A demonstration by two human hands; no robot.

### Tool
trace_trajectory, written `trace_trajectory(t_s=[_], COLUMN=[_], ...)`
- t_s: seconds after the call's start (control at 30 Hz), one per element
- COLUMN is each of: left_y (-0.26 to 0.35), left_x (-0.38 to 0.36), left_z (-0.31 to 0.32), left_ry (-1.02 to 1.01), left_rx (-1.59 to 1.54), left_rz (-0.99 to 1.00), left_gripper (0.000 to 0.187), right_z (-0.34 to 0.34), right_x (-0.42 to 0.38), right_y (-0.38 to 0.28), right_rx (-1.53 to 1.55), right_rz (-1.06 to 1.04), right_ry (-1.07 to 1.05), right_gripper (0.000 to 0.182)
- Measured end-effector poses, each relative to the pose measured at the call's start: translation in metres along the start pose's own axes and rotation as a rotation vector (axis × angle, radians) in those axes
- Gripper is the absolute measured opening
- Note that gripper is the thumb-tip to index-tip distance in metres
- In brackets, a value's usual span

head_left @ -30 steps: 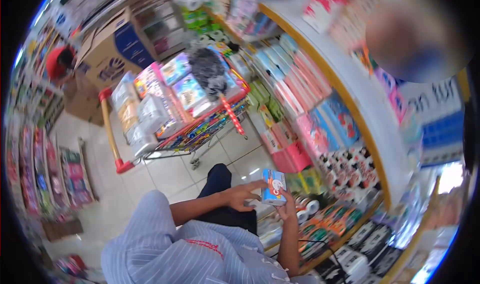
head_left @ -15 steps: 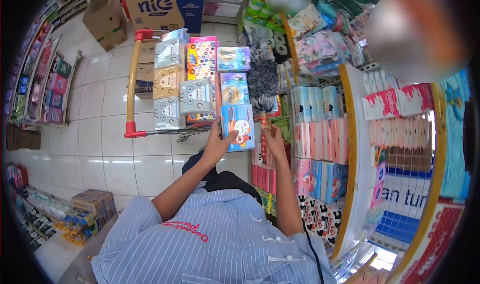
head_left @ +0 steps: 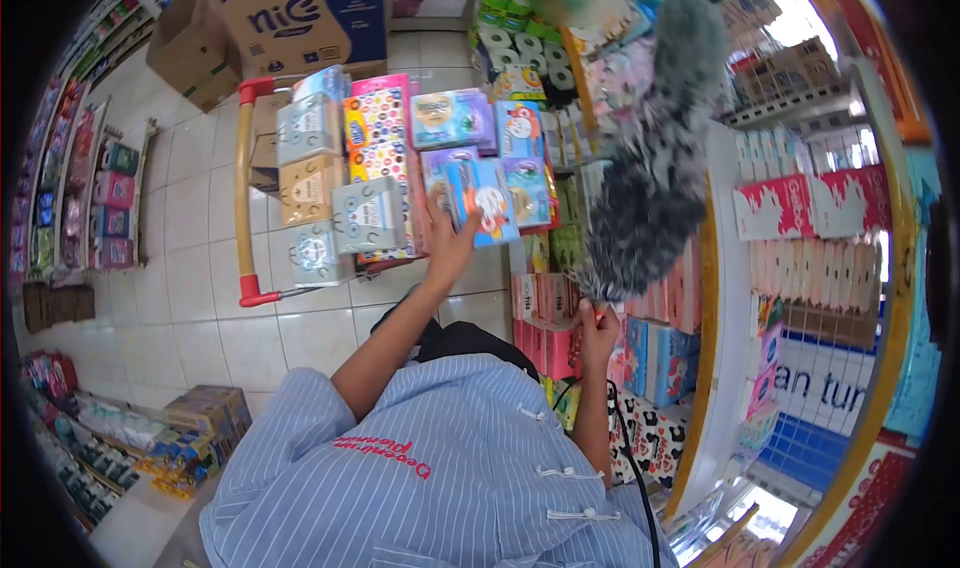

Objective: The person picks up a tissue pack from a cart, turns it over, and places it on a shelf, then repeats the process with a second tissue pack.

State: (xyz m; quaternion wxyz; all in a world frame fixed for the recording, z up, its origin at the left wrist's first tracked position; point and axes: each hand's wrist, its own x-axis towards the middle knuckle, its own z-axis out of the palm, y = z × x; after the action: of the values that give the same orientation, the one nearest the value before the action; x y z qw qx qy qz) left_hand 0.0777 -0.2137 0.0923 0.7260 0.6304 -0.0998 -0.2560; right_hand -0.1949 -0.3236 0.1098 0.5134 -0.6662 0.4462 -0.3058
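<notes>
My left hand (head_left: 450, 245) grips a blue tissue pack (head_left: 484, 204) with a white cartoon animal on it, held over the stacked packs on the trolley. Under and beside it are purple-and-teal tissue packs (head_left: 450, 118), and a second blue tissue pack (head_left: 520, 130) lies at the far right of the load. My right hand (head_left: 598, 333) is closed around the red handle of a fluffy grey duster (head_left: 645, 218). The duster's head points up and away, in front of the shelf on the right.
The trolley's handle (head_left: 246, 183) is at the left, beside grey and tan packs (head_left: 305, 188). Large cartons (head_left: 300, 18) stand beyond it. Shelves of pink and blue packs (head_left: 660, 363) rise close on my right, with a white shelf panel (head_left: 735, 318). Tiled floor (head_left: 190, 268) stretches left.
The duster has swung right, from over the trolley's edge to in front of the shelf, uncovering the second blue pack. My left hand has moved the held blue pack farther forward over the stack.
</notes>
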Motion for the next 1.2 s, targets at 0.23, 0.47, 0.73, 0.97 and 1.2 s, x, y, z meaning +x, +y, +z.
trace_trajectory(t_s=[0.23, 0.47, 0.73, 0.97, 1.2], left_y=[-0.032, -0.014, 0.050, 0.129, 0.125], left_x=[0.053, 0.019, -0.047, -0.036, -0.006], left_z=[0.000, 0.029, 0.027, -0.097, -0.138], left_ry=[0.163, 0.084, -0.089, -0.104, -0.289], left_rx=[0.644, 0.670, 0.807, 1.159, 1.325], left_rz=[0.293, 0.451, 0.657, 0.497, 0.415], left_gripper=[0.066, 0.065, 0.060, 0.091, 0.109], right_z=[-0.082, -0.130, -0.169, -0.123, -0.110], right_x=[-0.098, -0.181, -0.153, -0.073, -0.054], right_y=[0.061, 0.101, 0.094, 0.023, 0.089], right_rx=[-0.053, -0.130, -0.605, -1.140, -0.786], right_rz=[0.133, 0.319, 0.204, 0.108, -0.155], right_ry=[0.373, 0.531, 0.226, -0.145, 0.024], right_gripper=[0.037, 0.044, 0.033, 0.032, 0.034])
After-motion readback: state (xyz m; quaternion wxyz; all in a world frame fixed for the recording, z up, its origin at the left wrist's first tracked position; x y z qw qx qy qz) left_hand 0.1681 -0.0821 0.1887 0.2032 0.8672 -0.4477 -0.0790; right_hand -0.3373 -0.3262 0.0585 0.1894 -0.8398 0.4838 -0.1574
